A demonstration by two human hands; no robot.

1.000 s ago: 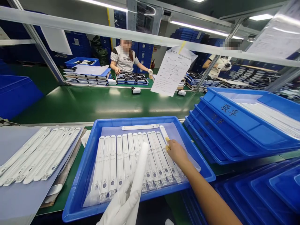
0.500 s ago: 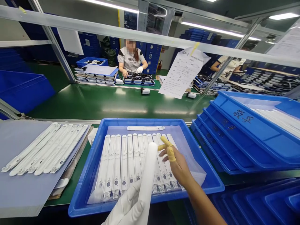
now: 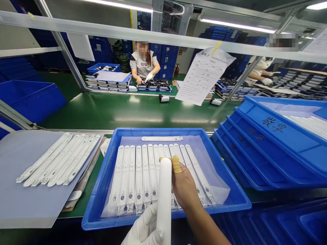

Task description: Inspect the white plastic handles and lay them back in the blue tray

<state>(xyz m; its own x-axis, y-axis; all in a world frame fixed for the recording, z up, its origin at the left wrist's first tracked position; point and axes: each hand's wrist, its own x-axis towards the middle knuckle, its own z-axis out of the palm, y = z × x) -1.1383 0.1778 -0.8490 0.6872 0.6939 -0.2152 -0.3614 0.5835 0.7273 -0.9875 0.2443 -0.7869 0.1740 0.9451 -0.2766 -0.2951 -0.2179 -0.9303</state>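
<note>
Over blue tray (image 3: pixel 102 194), white strip (image 3: pixel 164 194), left hand (image 3: pixel 144 228) gripping

A white plastic strip (image 3: pixel 164 197) stands upright, gripped in the white-gloved left hand (image 3: pixel 144 228).

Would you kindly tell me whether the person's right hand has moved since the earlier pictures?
Yes, the right hand has moved left against the blue tray, closer to the white strip in the left hand.
</note>
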